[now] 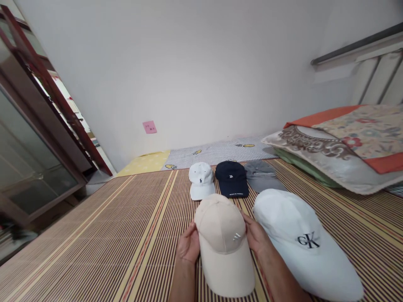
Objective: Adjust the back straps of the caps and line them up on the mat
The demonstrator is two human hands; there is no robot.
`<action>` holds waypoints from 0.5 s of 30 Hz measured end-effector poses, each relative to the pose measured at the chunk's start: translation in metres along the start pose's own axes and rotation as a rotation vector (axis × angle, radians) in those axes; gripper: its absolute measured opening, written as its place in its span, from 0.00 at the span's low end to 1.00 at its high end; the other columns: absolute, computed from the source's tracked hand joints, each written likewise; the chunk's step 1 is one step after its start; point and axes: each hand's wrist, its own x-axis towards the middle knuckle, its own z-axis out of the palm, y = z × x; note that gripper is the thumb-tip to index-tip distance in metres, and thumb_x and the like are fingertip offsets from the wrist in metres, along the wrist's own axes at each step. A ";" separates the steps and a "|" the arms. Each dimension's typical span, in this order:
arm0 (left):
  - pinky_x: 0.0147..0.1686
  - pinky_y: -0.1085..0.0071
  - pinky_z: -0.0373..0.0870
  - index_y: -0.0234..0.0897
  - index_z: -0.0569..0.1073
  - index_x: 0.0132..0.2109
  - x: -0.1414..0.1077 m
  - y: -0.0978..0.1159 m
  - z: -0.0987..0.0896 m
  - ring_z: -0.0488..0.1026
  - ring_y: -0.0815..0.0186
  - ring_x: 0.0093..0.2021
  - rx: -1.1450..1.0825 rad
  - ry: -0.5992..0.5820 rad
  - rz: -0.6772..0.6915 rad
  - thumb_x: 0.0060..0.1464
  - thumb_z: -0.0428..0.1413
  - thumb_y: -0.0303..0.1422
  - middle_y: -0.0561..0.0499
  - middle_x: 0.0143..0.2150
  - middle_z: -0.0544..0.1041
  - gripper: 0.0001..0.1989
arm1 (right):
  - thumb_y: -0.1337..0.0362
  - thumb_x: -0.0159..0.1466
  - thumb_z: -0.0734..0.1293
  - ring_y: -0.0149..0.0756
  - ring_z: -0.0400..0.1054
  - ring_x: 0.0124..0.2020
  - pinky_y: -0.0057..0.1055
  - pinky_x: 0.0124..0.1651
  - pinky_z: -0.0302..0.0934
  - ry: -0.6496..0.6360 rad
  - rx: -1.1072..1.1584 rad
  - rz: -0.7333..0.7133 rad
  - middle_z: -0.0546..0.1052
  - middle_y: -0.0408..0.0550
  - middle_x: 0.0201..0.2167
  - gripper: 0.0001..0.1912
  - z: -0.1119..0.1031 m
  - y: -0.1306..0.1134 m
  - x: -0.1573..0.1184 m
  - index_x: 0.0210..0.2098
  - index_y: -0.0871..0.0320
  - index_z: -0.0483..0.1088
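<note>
A beige baseball cap is held between my two hands, its brim pointing toward me. My left hand grips the cap's left side; my right hand grips its right side, with fingertips partly hidden behind the crown. Close to my right forearm lies a large white cap with black "CK" letters. Behind the beige cap, a row on the mat holds a small white cap, a navy cap and a grey cap.
A striped bamboo mat covers the bed. Stacked pillows are at the right, near a radiator. A checked cloth and yellow cloth run along the wall. A glass-doored cabinet stands left.
</note>
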 end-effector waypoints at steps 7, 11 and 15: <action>0.57 0.66 0.74 0.33 0.77 0.56 -0.005 0.004 0.017 0.83 0.62 0.44 0.125 0.154 0.072 0.65 0.52 0.24 0.44 0.43 0.86 0.16 | 0.56 0.53 0.79 0.54 0.76 0.57 0.45 0.60 0.71 -0.015 -0.036 -0.038 0.87 0.50 0.41 0.16 0.001 -0.003 -0.001 0.38 0.56 0.82; 0.55 0.65 0.76 0.33 0.76 0.54 -0.009 0.011 0.022 0.81 0.59 0.49 0.204 0.222 0.108 0.64 0.56 0.27 0.39 0.50 0.83 0.13 | 0.57 0.54 0.79 0.54 0.77 0.56 0.45 0.59 0.72 -0.024 -0.067 -0.064 0.87 0.50 0.40 0.15 0.003 -0.002 -0.001 0.38 0.56 0.82; 0.51 0.65 0.77 0.32 0.76 0.50 -0.012 0.013 0.024 0.82 0.59 0.47 0.307 0.319 0.159 0.63 0.57 0.28 0.37 0.47 0.83 0.10 | 0.55 0.53 0.80 0.55 0.77 0.56 0.44 0.58 0.72 -0.029 -0.097 -0.090 0.87 0.49 0.38 0.15 0.005 -0.003 -0.003 0.38 0.55 0.82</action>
